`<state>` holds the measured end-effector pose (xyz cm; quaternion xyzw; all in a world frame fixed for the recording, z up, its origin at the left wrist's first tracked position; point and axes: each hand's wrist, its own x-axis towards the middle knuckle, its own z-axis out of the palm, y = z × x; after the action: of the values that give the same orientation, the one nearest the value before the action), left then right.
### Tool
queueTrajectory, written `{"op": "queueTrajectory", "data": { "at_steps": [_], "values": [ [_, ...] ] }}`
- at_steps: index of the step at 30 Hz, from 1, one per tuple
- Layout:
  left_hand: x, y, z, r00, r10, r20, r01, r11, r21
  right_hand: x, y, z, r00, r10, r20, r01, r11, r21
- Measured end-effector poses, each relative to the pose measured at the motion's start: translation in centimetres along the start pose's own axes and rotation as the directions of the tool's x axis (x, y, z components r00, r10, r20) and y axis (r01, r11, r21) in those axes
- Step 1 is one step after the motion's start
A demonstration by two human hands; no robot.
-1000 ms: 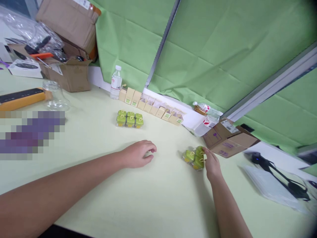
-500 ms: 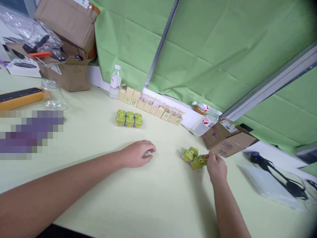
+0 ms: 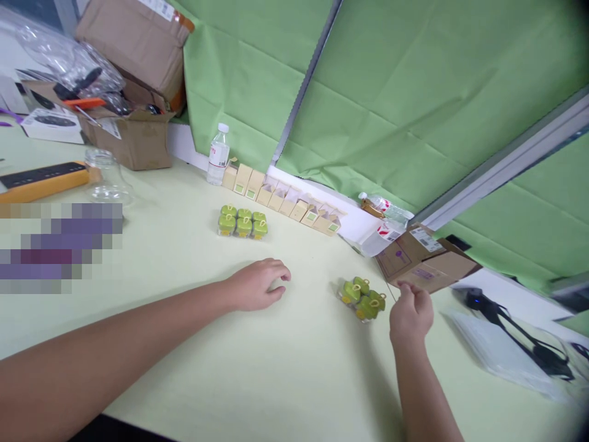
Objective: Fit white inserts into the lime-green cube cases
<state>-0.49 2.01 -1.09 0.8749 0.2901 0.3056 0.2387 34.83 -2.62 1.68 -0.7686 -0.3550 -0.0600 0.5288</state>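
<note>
My left hand (image 3: 257,283) rests on the pale green table (image 3: 294,368), fingers curled loosely, holding nothing. My right hand (image 3: 411,313) hovers just right of a small cluster of green cube-shaped items (image 3: 362,297), its fingers curled and apart from them. A second, tidy block of the same green items (image 3: 242,222) sits farther back on the table. Behind it runs a row of small tan boxes (image 3: 281,197) along the wall.
A water bottle (image 3: 218,155) stands by the row. Cardboard boxes (image 3: 131,132) and a glass jar (image 3: 107,178) are at the back left; a small carton (image 3: 426,261) and lying bottles (image 3: 384,221) at the right. Plastic sheets and a black cable (image 3: 510,341) lie far right.
My right hand has let go of the green cluster and drawn back to the right. The cluster now lies spread a little differently. The left hand has not moved.
</note>
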Motion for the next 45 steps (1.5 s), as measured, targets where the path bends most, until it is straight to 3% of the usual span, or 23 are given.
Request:
{"op": "queueTrajectory", "data": {
  "at_steps": [2, 5, 9, 11, 12, 16, 20, 29, 34, 38, 40, 42, 43, 45],
  "values": [
    [0.3, -0.5, -0.3, 0.994, -0.042, -0.099, 0.048, 0.997, 0.053, -1.6, -1.3, -0.1, 0.994, -0.104, -0.038, 0.105, 0.994, 0.025],
    [0.9, -1.8, -1.6, 0.933, -0.213, -0.289, 0.25, 0.963, 0.097, -5.4, -3.5, 0.5, 0.93, -0.33, 0.162, 0.31, 0.941, 0.134],
    [1.2, -3.9, -3.7, 0.854, -0.395, -0.337, 0.461, 0.877, 0.139, -9.8, -5.5, 1.7, 0.649, -0.596, 0.473, 0.54, 0.799, 0.265],
    [1.2, -4.9, -4.2, 0.856, -0.432, -0.284, 0.488, 0.857, 0.167, -10.7, -5.7, 2.1, 0.565, -0.617, 0.549, 0.561, 0.774, 0.292],
    [1.1, -5.3, -4.3, 0.868, -0.42, -0.263, 0.472, 0.863, 0.18, -10.8, -5.7, 2.2, 0.548, -0.609, 0.573, 0.559, 0.777, 0.29],
    [1.2, -6.2, -3.8, 0.916, -0.333, -0.225, 0.383, 0.891, 0.244, -10.3, -5.3, 2.2, 0.578, -0.546, 0.607, 0.508, 0.822, 0.257],
    [1.3, -6.1, -3.4, 0.915, -0.341, -0.215, 0.392, 0.878, 0.274, -10.2, -5.5, 2.0, 0.595, -0.526, 0.607, 0.484, 0.838, 0.251],
    [1.4, -6.2, -4.1, 0.848, -0.419, -0.325, 0.497, 0.842, 0.211, -12.1, -6.1, 2.4, 0.499, -0.521, 0.692, 0.49, 0.829, 0.27],
    [1.5, -5.7, -3.7, 0.852, -0.365, -0.374, 0.458, 0.867, 0.196, -12.6, -6.8, 3.1, 0.4, -0.384, 0.832, 0.442, 0.876, 0.192],
    [1.3, -4.1, -3.4, 0.864, -0.327, -0.384, 0.419, 0.889, 0.186, -12.3, -8.2, 4.2, 0.363, -0.266, 0.893, 0.472, 0.879, 0.07],
    [1.2, -3.0, -3.0, 0.9, -0.273, -0.339, 0.336, 0.931, 0.143, -12.5, -8.8, 4.9, 0.387, -0.243, 0.89, 0.528, 0.849, 0.003],
    [1.1, -1.7, -2.3, 0.952, -0.167, -0.257, 0.196, 0.976, 0.092, -13.1, -9.1, 5.4, 0.454, -0.261, 0.852, 0.543, 0.839, -0.032],
    [1.0, -1.1, -1.9, 0.971, -0.101, -0.217, 0.12, 0.99, 0.078, -13.5, -9.2, 5.5, 0.489, -0.283, 0.825, 0.528, 0.849, -0.022],
    [0.8, 0.1, -1.2, 0.989, 0.032, -0.142, -0.021, 0.997, 0.079, -14.0, -9.1, 5.6, 0.51, -0.343, 0.789, 0.493, 0.868, 0.058]
  ]
}}
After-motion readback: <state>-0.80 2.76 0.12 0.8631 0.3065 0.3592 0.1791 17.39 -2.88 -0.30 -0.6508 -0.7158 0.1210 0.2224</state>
